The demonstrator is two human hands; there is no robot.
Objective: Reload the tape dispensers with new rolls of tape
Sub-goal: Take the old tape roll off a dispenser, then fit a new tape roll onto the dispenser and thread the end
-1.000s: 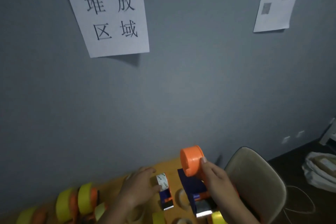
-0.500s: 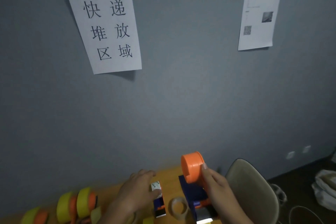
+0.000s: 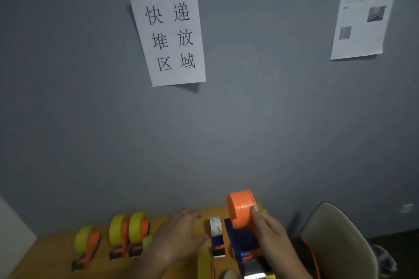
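Observation:
My right hand (image 3: 269, 236) grips a large tape dispenser (image 3: 243, 236) with a blue body, held upright on the table; my thumb presses its empty orange hub (image 3: 240, 207). Its metal cutter (image 3: 256, 270) points toward me. Just left of it stands a small blue dispenser (image 3: 217, 236) carrying a clear tape roll. My left hand (image 3: 179, 234) hovers beside that small dispenser with fingers spread, holding nothing; its thumb tip is close to the dispenser. Three orange dispensers loaded with yellow tape (image 3: 87, 240) (image 3: 118, 231) (image 3: 138, 229) stand in a row at the left.
The orange-brown table (image 3: 45, 256) meets a grey wall. A yellow roll (image 3: 204, 264) stands near the front edge, a pale roll (image 3: 231, 275) beside it. A beige chair (image 3: 340, 244) is at the table's right end. Paper sheets hang on the wall (image 3: 169, 36).
My left hand has let go of the small dispenser and spread its fingers beside it. My right hand keeps its grip on the large dispenser. The camera has turned, bringing more of the table into view.

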